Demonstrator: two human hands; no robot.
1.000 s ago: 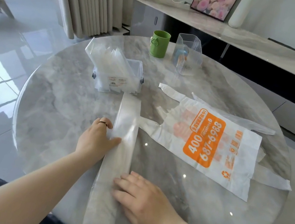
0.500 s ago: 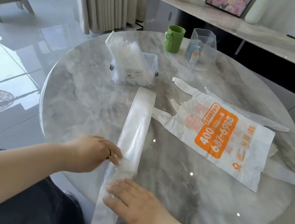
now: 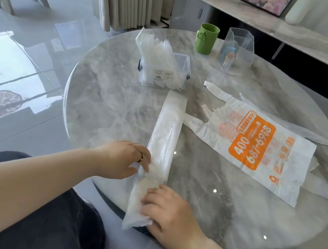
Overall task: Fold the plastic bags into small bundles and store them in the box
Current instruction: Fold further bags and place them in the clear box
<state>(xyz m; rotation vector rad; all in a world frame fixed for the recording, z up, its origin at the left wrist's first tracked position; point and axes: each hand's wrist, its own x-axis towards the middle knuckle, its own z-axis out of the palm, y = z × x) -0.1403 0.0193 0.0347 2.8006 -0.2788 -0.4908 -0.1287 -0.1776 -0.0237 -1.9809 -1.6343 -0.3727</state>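
A translucent white plastic bag (image 3: 164, 137), folded into a long narrow strip, runs from the table's middle to its near edge and hangs over it. My left hand (image 3: 125, 160) is at the strip's left edge and its fingers pinch the plastic there. My right hand (image 3: 167, 214) lies with fingers flat on the strip's near end, at the table edge. A white bag with an orange print (image 3: 257, 144) lies spread flat to the right. The clear storage box (image 3: 167, 71) stands beyond the strip's far end, with folded bags sticking out of it.
The round marble table (image 3: 106, 97) also carries a green mug (image 3: 206, 39) and a clear ribbed holder (image 3: 237, 51) at the back. A long sideboard (image 3: 304, 34) runs behind it. Glossy floor lies to the left, curtains at the back.
My left hand has slid down the strip toward me and now pinches its left edge. My right hand has stayed pressing on the near end. The view has shifted leftward.
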